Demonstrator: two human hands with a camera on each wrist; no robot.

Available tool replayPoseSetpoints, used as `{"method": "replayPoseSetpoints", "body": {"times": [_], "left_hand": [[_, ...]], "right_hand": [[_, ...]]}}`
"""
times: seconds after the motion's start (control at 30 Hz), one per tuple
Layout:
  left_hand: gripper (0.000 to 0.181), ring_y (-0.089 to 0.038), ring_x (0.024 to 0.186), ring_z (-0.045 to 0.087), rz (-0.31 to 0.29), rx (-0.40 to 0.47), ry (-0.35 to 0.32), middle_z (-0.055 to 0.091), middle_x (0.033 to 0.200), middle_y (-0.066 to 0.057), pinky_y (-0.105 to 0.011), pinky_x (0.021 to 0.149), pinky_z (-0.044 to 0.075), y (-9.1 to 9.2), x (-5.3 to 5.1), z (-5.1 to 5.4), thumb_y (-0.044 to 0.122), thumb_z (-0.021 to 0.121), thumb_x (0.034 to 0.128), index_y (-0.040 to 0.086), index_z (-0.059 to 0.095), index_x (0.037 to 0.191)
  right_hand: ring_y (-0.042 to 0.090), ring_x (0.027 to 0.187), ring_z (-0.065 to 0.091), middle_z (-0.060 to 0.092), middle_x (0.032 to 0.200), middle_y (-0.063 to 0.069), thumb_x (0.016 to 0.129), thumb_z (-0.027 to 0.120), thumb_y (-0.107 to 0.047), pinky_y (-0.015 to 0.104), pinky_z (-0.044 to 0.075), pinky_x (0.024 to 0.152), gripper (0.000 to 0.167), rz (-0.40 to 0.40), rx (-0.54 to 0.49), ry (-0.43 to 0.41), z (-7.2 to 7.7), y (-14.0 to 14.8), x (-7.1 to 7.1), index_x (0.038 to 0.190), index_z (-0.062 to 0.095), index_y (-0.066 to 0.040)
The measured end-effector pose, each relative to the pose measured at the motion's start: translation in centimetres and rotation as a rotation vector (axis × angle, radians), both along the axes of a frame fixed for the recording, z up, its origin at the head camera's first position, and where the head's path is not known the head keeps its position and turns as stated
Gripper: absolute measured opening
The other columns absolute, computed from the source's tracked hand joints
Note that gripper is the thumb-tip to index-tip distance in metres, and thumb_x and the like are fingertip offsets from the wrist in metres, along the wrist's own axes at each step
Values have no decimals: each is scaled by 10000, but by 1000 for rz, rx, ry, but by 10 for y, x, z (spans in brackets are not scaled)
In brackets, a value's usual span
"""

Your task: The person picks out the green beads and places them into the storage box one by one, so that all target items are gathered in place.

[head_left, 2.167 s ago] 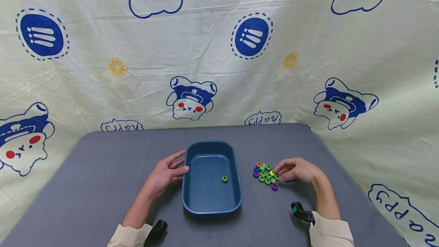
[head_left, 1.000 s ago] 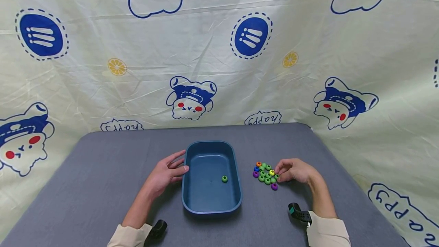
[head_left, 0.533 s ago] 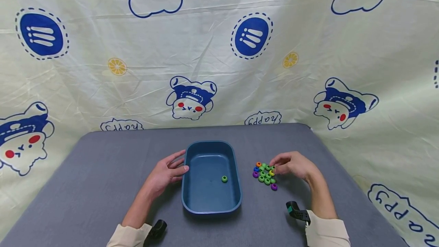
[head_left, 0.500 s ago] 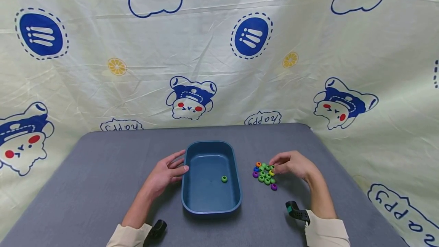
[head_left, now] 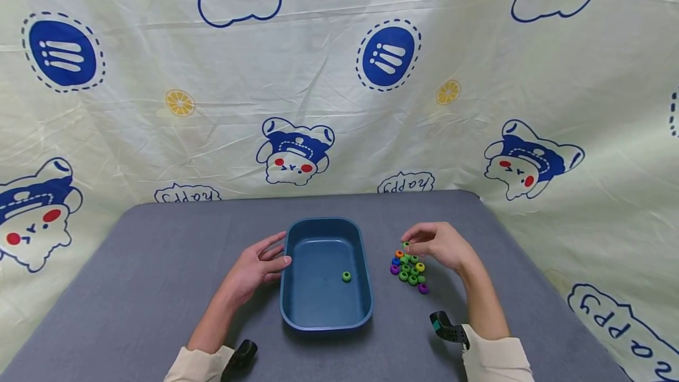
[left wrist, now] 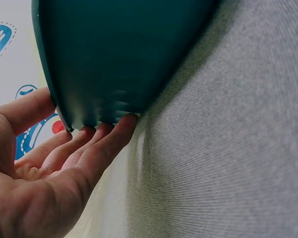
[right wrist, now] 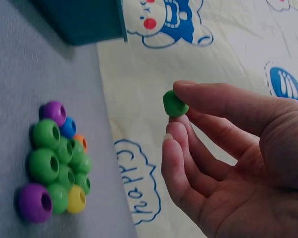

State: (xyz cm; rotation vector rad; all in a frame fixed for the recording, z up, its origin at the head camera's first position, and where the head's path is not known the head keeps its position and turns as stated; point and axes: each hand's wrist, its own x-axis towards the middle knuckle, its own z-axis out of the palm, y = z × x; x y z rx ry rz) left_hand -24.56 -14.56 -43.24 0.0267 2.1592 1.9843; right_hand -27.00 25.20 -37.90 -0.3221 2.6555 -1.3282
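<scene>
The blue tray [head_left: 328,322] stands on the table with one green bead [head_left: 346,276] in its right half. My left hand [head_left: 256,269] touches the tray's left side with extended fingers; in the left wrist view, the fingertips of this hand [left wrist: 64,158] rest against the tray wall [left wrist: 109,59]. Between thumb and fingers my right hand [head_left: 442,246] pinches a green bead [right wrist: 175,103], raised above the table. Just below that hand lies a cluster of beads, mostly green, with a yellow bead [head_left: 420,267], an orange bead [head_left: 399,254], a blue bead [head_left: 395,261] and two purple ones [head_left: 395,269].
The grey table [head_left: 175,270] reaches back to a pale printed curtain [head_left: 339,75]. A black band [head_left: 450,329] is at my right wrist and another dark device [head_left: 243,355] at my left wrist.
My right hand has lifted a green bead from the right side of the cluster and moved up and to the left with it. The left hand and the tray have stayed put.
</scene>
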Motion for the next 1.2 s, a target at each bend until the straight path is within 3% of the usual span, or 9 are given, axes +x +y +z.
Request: {"method": "replayPoseSetpoints", "body": {"times": [0.23,0.53,0.83,1.2], "left_hand": [[620,-393,1340,559,10,-10,-3,434,1575,-187,-488,991,546,1,0,0,132,691,969,180,448,1537],[619,-395,1335,562,19,-8,-10,434,1576,-187,-487,984,549,2,0,0,126,691,968,181,450,1535],[636,-389,1346,554,24,-8,-13,432,1580,-175,-482,992,545,2,0,0,140,705,960,187,447,1538],[634,-389,1338,562,19,-8,-11,432,1581,-175,-481,991,545,2,-1,-1,135,699,963,189,442,1541]], "right_hand": [[336,901,681,717,919,68,887,748,-103,466,577,825,161,26,2,46,4,-23,3,1037,742,-47],[170,824,644,718,924,69,872,767,-104,355,576,762,157,61,6,94,5,-46,6,1017,745,-46],[169,855,658,721,947,18,882,772,-131,329,545,764,143,-9,4,135,0,-70,9,1025,764,-124],[141,829,668,729,923,-7,877,785,-114,323,566,751,181,-67,-18,141,-5,-98,14,1056,765,-129]]}}
